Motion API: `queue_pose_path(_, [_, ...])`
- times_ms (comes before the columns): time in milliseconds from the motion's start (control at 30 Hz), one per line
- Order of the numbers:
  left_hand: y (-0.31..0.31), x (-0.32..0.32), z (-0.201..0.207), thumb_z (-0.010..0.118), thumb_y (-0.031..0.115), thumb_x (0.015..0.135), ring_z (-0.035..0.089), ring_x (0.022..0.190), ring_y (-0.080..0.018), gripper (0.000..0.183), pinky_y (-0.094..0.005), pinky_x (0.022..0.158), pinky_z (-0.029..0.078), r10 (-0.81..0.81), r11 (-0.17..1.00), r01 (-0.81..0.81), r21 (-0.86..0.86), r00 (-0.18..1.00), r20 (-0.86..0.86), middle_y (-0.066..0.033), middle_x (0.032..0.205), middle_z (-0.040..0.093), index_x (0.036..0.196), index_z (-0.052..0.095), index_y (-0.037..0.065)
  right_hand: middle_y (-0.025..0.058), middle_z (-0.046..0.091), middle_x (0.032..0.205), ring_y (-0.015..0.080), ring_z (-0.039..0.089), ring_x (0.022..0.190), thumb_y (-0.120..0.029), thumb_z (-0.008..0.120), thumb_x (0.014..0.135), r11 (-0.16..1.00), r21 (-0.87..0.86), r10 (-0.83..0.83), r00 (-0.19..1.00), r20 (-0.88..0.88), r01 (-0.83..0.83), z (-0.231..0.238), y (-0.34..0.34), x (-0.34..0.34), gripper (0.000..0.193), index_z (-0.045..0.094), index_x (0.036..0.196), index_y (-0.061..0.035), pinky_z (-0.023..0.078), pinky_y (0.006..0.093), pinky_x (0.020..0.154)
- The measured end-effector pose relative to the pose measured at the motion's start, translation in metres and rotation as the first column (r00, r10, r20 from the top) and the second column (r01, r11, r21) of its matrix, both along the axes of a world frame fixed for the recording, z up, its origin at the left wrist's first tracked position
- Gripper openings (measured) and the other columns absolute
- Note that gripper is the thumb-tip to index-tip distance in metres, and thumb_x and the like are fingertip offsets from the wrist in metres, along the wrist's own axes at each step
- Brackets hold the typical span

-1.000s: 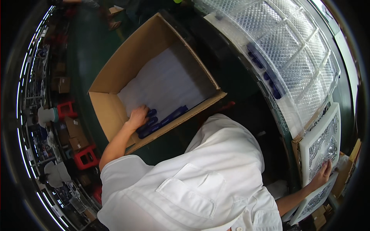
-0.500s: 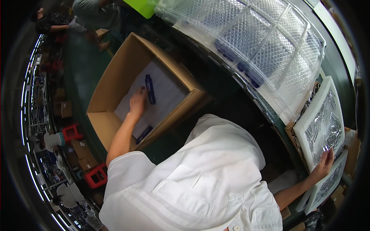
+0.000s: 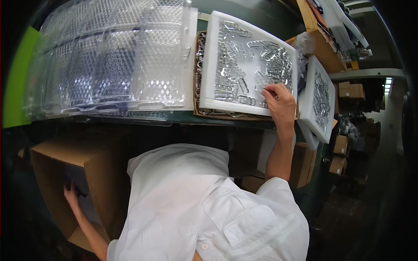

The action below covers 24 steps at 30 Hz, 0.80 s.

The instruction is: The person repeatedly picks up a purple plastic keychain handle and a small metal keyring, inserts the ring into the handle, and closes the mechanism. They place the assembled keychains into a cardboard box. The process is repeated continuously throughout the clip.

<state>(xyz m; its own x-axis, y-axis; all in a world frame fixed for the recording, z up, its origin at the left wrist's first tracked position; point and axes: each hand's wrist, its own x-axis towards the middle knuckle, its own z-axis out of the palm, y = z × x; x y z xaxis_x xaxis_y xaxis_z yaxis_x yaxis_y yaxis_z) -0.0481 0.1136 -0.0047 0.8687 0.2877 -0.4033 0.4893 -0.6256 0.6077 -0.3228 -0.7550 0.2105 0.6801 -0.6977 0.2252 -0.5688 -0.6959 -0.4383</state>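
Observation:
My left hand reaches into a cardboard box at the lower left, fingers apart. A dark, narrow object lies close by the fingertips; shadow hides whether they touch. On the bench to the right, my right hand is pinched over a white foam tray. Its thumb and forefinger close on the end of a silvery metal clip. Many similar loose clips are heaped and scattered across the tray.
Clear plastic blister trays are stacked left of the foam tray, beside a green panel. A second white tray of clips leans at the right. Several cardboard boxes stand farther right. A shallow carton of clips sits beneath the foam tray.
The view has swung right toward the bench. My right hand has come down to the clips and pinches one. My left hand is still inside the box.

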Motion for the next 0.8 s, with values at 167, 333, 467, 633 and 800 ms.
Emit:
queue_pose_path(167, [-0.188,-0.058,0.226,0.063,0.030,0.107,0.058,0.104,-0.0156,0.057,-0.0254,0.085,0.051,0.109,0.913,0.099,-0.396,0.875,0.471,-0.0074,0.120,0.060,0.152,0.047,0.001,0.0100,0.068,0.090,0.0224,0.069,0.077,-0.008,0.077,0.088,0.998,0.055,0.015,0.999,0.046,-0.018,-0.010,-0.004,-0.019,0.024,0.074,0.111,-0.0027,0.055,0.0356,0.073])
queue_pose_path(333, [-0.335,-0.119,0.272,0.068,0.039,0.102,0.061,0.101,-0.0175,0.080,-0.0258,0.080,0.055,-0.045,0.428,0.470,-0.772,0.864,0.501,-0.0110,0.128,0.055,0.158,0.033,-0.006,0.0023,0.064,0.088,0.0104,0.064,0.078,-0.005,0.073,0.095,0.885,0.430,0.043,0.951,0.305,-0.178,0.003,0.003,-0.018,0.036,0.070,0.130,-0.0030,0.054,0.0270,0.071])
queue_pose_path(467, [-0.467,-0.137,0.248,0.060,0.042,0.106,0.067,0.084,-0.0165,0.071,-0.0273,0.074,0.058,-0.365,0.155,0.263,-0.952,0.911,0.193,-0.0157,0.114,0.065,0.154,0.042,-0.007,0.0032,0.067,0.095,0.0079,0.065,0.085,-0.002,0.070,0.098,0.631,0.701,-0.150,0.834,0.531,-0.333,0.022,0.035,-0.013,0.027,0.070,0.125,0.0015,0.055,0.0237,0.073])
queue_pose_path(633, [-0.566,-0.128,0.212,0.044,0.041,0.113,0.074,0.087,-0.0188,0.059,-0.0277,0.069,0.059,-0.785,0.132,0.064,-0.989,0.616,-0.065,-0.0159,0.118,0.070,0.155,0.043,-0.001,0.0107,0.069,0.107,0.0124,0.067,0.095,0.004,0.070,0.096,0.536,0.681,-0.173,0.725,0.667,-0.498,0.043,0.075,-0.020,0.017,0.071,0.113,0.0053,0.056,0.0245,0.080])
queue_pose_path(800, [-0.576,-0.144,0.205,0.047,0.042,0.109,0.073,0.085,-0.0196,0.061,-0.0313,0.073,0.059,-0.850,0.111,0.047,-0.993,0.521,-0.071,-0.0177,0.116,0.070,0.154,0.045,0.001,0.0077,0.070,0.099,0.0124,0.066,0.090,0.010,0.075,0.088,0.759,0.405,0.140,0.734,0.664,-0.511,0.045,0.110,-0.017,0.021,0.075,0.108,0.0010,0.051,0.0238,0.076])
